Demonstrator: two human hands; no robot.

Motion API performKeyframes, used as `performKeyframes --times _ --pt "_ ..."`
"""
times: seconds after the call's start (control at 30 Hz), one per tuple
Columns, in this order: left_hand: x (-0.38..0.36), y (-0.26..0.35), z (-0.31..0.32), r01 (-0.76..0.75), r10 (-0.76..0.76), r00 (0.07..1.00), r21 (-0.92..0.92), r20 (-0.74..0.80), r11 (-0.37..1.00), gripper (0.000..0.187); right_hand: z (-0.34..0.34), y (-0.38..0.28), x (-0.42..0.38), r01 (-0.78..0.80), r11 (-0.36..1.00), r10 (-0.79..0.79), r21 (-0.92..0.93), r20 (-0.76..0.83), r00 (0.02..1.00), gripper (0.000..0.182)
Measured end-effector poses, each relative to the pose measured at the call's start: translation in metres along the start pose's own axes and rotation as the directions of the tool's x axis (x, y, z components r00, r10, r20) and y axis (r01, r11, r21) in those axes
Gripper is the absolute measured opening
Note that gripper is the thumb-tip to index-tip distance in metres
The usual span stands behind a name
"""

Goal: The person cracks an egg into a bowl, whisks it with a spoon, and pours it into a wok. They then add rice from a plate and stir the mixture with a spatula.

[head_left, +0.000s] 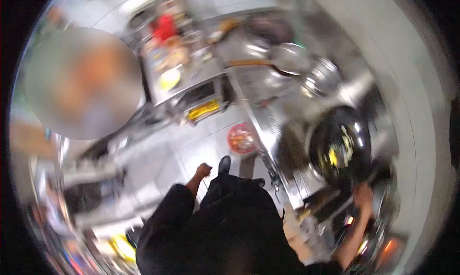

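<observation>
My right hand (363, 197) is at the near edge of a large black wok (340, 117) on the stove at the right; motion blurs its fingers, and what they grip cannot be made out. Yellow and pale green food (334, 155) lies inside the wok. Over the tiled floor, my left hand (204, 170) hangs in front of my body with its fingers curled in and nothing visible in them.
A red basket (241, 138) stands on the floor beside the metal counter (247, 107). Metal bowls (321, 77) and a wooden-handled strainer (289, 58) lie beyond the wok. A worktable (160, 94) holds a yellow bowl (169, 78). A blurred area covers the upper left.
</observation>
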State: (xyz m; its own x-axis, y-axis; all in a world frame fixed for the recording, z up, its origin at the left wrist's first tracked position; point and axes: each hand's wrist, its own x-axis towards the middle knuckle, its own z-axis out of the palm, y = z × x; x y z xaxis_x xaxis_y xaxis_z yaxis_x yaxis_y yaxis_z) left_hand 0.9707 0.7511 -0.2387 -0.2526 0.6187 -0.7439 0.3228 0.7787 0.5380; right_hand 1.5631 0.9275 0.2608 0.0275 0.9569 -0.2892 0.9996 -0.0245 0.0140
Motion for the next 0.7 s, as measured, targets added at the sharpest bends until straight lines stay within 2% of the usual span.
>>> performKeyframes --times 0.03,0.07,0.13,0.2,0.27,0.33,0.37,0.4,0.43,0.47,0.5,0.53,0.6,0.63,0.67,0.7 --pt "-0.012 0.008 0.003 -0.018 0.017 0.985 -0.001 -0.172 1.000 0.039 -0.015 -0.018 -0.018 -0.076 0.995 0.078 -0.061 0.025 0.997 0.033" --pt "-0.033 0.022 -0.002 0.010 -0.035 0.989 -0.173 -0.145 0.985 0.040 -0.012 -0.008 -0.014 -0.117 0.989 0.104 0.086 0.146 0.984 0.037" --pt "-0.044 0.027 0.001 0.010 -0.037 0.973 -0.119 -0.226 0.993 0.040 0.004 0.002 -0.006 0.007 0.993 -0.012 0.115 0.043 0.999 0.040" --pt "-0.074 0.053 -0.014 0.136 -0.145 0.985 -0.100 -0.089 0.986 0.040 0.057 0.053 0.017 -0.002 0.992 0.012 0.127 -0.076 0.997 0.035" --pt "-0.064 0.025 0.003 0.111 -0.114 0.983 -0.024 -0.141 0.993 0.040 0.054 0.052 0.015 0.039 0.989 -0.055 -0.141 -0.108 0.993 0.035" --pt "-0.110 0.047 -0.002 0.133 -0.169 0.933 -0.132 -0.318 0.982 0.040 0.051 0.087 0.029 0.193 0.930 -0.165 -0.313 0.114 0.980 0.036" --pt "-0.115 0.042 0.003 0.123 -0.187 0.912 -0.193 -0.364 0.973 0.040 0.046 0.076 0.022 -0.041 0.998 0.030 0.054 0.185 0.982 0.039" --pt "-0.128 0.029 0.023 0.110 -0.219 0.884 -0.272 -0.412 0.956 0.040 0.041 0.067 0.005 -0.292 0.882 0.173 0.371 0.320 0.931 0.042" --pt "-0.137 0.021 0.030 0.102 -0.219 0.896 -0.301 -0.385 0.948 0.040 0.051 0.063 -0.004 -0.474 0.660 0.257 0.583 0.418 0.871 0.042" --pt "-0.153 0.009 0.040 0.103 -0.233 0.902 -0.342 -0.364 0.934 0.041 0.068 0.060 -0.006 -0.611 0.370 0.285 0.700 0.540 0.792 0.043" --pt "-0.168 -0.001 0.051 0.118 -0.242 0.882 -0.308 -0.405 0.944 0.041 0.097 0.077 -0.007 -0.597 0.079 0.018 0.798 0.598 0.802 0.041" --pt "-0.189 -0.006 0.065 0.148 -0.296 0.859 -0.350 -0.418 0.925 0.041 0.123 0.092 -0.006 -0.615 -0.233 -0.251 0.753 0.564 0.786 0.040" --pt "-0.231 -0.011 0.082 0.146 -0.343 0.834 -0.427 -0.432 0.892 0.039 0.154 0.074 -0.023 -0.506 -0.366 -0.226 0.781 0.453 0.862 0.038" --pt "-0.239 -0.026 0.097 0.134 -0.321 0.834 -0.400 -0.449 0.907 0.037 0.173 0.082 -0.020 -0.518 -0.374 -0.420 0.770 0.357 0.834 0.043" --pt "-0.254 -0.033 0.109 0.114 -0.335 0.786 -0.411 -0.520 0.905 0.036 0.185 0.079 -0.018 -0.535 -0.365 -0.449 0.762 0.359 0.818 0.043" --pt "-0.269 -0.043 0.118 0.109 -0.371 0.779 -0.472 -0.506 0.875 0.036 0.192 0.077 -0.017 -0.530 -0.275 -0.360 0.802 0.425 0.830 0.046"
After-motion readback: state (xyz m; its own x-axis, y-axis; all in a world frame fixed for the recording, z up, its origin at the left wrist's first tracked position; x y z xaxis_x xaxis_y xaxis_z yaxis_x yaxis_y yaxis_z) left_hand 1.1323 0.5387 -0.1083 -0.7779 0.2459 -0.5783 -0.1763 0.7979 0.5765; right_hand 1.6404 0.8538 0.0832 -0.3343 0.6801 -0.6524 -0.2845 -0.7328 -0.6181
